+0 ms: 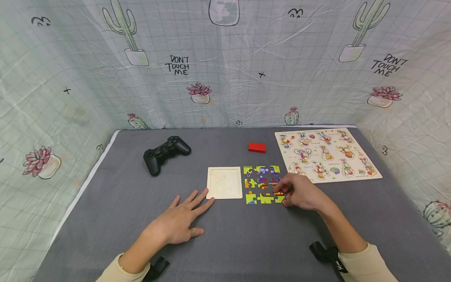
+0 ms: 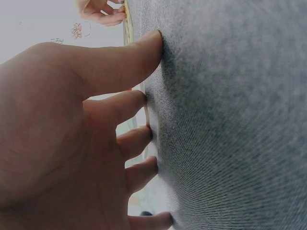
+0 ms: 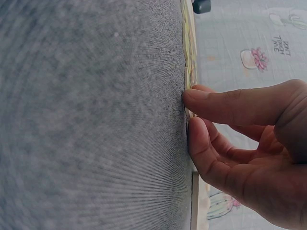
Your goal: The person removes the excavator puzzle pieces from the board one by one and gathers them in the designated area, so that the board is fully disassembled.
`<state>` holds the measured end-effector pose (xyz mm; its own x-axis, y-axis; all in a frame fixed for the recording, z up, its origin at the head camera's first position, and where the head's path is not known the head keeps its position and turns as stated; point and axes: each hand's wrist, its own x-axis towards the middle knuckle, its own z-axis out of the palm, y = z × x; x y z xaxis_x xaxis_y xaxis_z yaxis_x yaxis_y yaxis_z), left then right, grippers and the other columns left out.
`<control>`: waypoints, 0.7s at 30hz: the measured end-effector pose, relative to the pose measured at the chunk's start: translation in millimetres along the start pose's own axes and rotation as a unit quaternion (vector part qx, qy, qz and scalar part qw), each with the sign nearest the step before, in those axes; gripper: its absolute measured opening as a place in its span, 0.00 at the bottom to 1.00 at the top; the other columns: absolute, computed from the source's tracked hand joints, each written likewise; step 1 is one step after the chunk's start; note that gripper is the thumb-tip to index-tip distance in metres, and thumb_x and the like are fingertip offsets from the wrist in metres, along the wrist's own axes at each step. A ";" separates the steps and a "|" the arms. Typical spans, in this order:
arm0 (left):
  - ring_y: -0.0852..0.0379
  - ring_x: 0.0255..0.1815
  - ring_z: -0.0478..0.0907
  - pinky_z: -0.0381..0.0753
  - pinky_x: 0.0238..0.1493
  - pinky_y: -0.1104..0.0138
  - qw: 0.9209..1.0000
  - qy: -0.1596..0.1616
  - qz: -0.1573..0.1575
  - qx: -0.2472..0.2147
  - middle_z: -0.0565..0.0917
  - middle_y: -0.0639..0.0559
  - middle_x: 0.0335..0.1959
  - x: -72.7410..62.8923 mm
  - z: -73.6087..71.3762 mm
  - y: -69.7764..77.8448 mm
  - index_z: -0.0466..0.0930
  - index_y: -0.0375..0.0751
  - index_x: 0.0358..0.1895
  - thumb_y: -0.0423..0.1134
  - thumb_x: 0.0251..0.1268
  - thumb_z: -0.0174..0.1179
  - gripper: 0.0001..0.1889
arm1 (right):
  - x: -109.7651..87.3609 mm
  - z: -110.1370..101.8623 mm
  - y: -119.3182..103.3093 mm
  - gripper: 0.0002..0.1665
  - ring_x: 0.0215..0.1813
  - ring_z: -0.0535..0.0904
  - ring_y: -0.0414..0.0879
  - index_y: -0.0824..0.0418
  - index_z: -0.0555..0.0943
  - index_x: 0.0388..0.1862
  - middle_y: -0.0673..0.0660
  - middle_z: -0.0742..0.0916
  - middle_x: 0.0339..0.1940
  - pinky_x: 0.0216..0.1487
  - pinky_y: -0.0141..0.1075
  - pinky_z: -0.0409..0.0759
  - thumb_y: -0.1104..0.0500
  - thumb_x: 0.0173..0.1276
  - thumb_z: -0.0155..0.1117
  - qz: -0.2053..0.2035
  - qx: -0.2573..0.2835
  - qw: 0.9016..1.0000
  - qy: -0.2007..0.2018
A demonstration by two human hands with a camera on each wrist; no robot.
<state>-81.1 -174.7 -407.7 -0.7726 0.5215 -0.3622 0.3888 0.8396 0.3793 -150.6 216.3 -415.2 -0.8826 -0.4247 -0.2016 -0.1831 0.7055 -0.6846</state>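
Observation:
My left hand (image 1: 181,221) lies spread on the grey cloth, fingers straight, with the index and middle fingertips right at the near left corner of a shallow square wooden puzzle frame (image 1: 224,183). Right of the frame, green-yellow jigsaw pieces (image 1: 265,199) are laid out in rows with small gaps. Over their right end, my right hand (image 1: 301,192) pinches the near right jigsaw piece (image 1: 279,199) between thumb and fingers. In the right wrist view the fingertips are down at the cloth, around the thin piece's edge, and hide part of it.
A red block (image 1: 257,147) lies behind the jigsaw pieces. Back right is a large wooden board (image 1: 329,156) with animal pictures, its near left corner close to the right hand. A black game controller (image 1: 165,153) lies back left. Patterned curtains (image 1: 225,70) enclose the table.

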 end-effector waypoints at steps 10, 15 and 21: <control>0.42 0.88 0.45 0.46 0.79 0.30 1.000 0.000 0.000 -0.001 0.44 0.56 0.88 0.4 0.0 0.5 0.53 0.60 0.85 0.53 0.71 0.67 0.44 | -0.5 -2.0 1.4 0.21 0.42 0.79 0.47 0.57 0.91 0.45 0.54 0.86 0.42 0.38 0.33 0.80 0.73 0.51 0.80 -0.008 0.003 1.000 -0.002; 0.42 0.88 0.45 0.46 0.79 0.30 1.000 -0.003 0.000 -0.001 0.44 0.56 0.88 1.4 -0.7 0.6 0.53 0.60 0.85 0.54 0.71 0.67 0.44 | -2.4 -4.4 3.7 0.21 0.44 0.79 0.49 0.56 0.91 0.46 0.54 0.86 0.42 0.38 0.34 0.81 0.71 0.52 0.79 -0.003 0.017 1.000 0.007; 0.42 0.87 0.46 0.48 0.78 0.28 1.000 -0.004 0.012 0.000 0.46 0.54 0.88 2.1 -4.1 -2.1 0.54 0.59 0.85 0.52 0.72 0.66 0.43 | -4.5 -5.8 2.0 0.15 0.46 0.81 0.50 0.58 0.89 0.48 0.55 0.88 0.45 0.40 0.33 0.81 0.68 0.62 0.75 -0.025 0.026 0.999 0.035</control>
